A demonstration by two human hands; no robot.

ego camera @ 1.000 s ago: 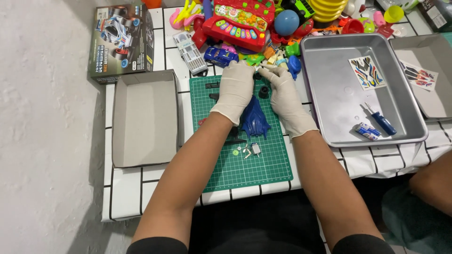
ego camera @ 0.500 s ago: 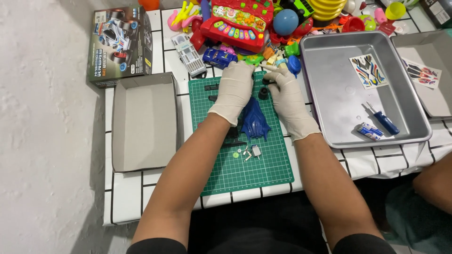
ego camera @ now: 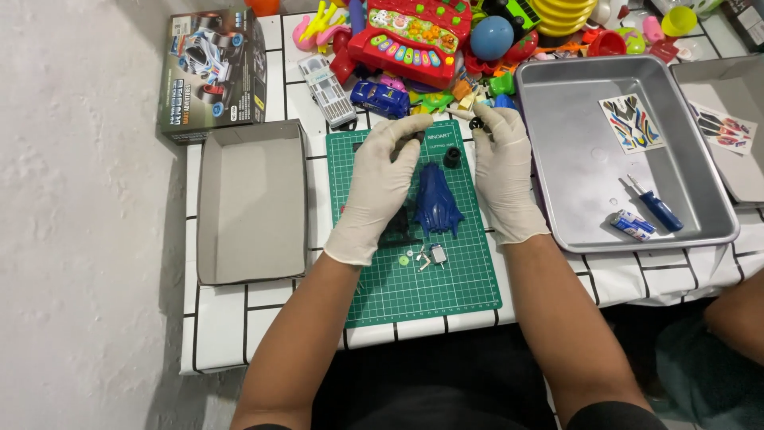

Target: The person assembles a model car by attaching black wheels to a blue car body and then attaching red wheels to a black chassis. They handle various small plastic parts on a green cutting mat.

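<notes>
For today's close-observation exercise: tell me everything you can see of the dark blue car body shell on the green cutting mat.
The dark blue car body shell looks like glossy moulded plastic: narrow at the end pointing away from the person, flaring to pointed fins at the near end. It lies flat near the middle of the green cutting mat, between the gloved left hand and right hand. Neither hand clearly touches it. Small loose parts lie just below it.

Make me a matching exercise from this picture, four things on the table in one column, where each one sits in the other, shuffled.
1. blue car body
2. screwdriver
3. cardboard box
4. blue ball

A. among the toy pile at the far edge
B. on the green mat, between the gloved hands
C. inside the metal tray
D. left of the mat

Pairs: 1-B, 2-C, 3-D, 4-A
</notes>
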